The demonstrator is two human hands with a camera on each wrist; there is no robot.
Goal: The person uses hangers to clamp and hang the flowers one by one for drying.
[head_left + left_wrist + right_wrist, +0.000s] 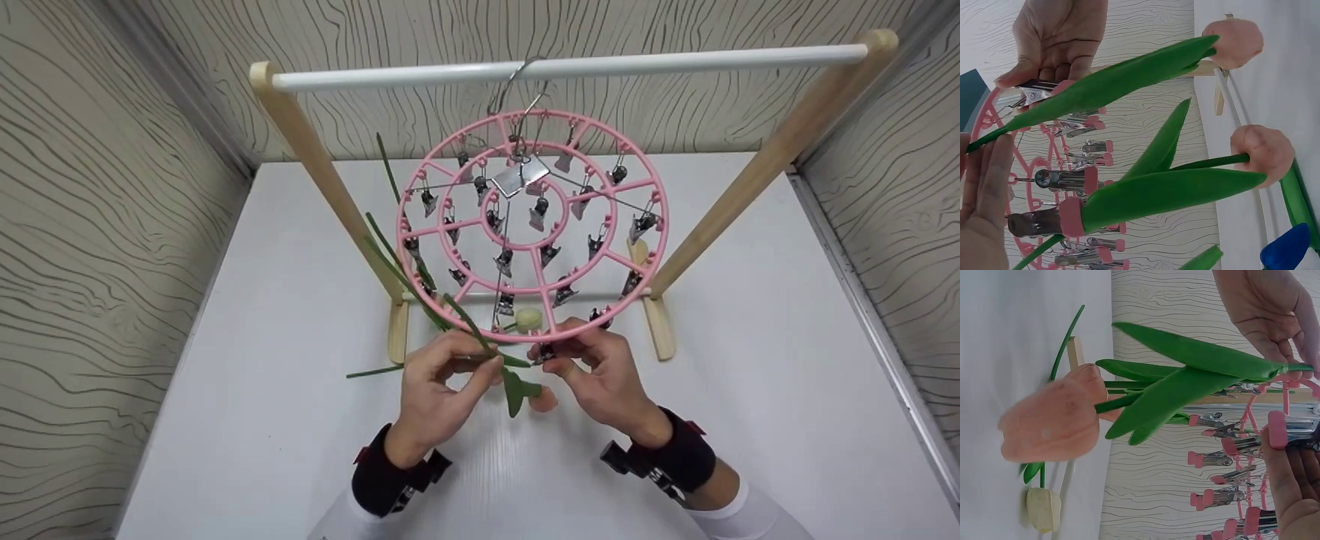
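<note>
A pink tulip (541,400) hangs head-down just below the front rim of the round pink hanger (652,225), between the two hands. The left hand (439,386) pinches its green stem (491,358) between thumb and fingertips; the right hand (600,375) squeezes a metal clip (545,351) at the rim, thumb and fingers curled round it (the left wrist view shows the stem end lying at this clip). The tulip has smooth, blade-shaped leaves and a matt, peach-pink bud. The hanger is a plastic wheel of concentric rings and spokes with pink-tipped steel clips, hooked on a white rail (570,67) with wooden legs, standing on the white desk (750,420). A cream tulip (528,319) hangs from the hanger.
</note>
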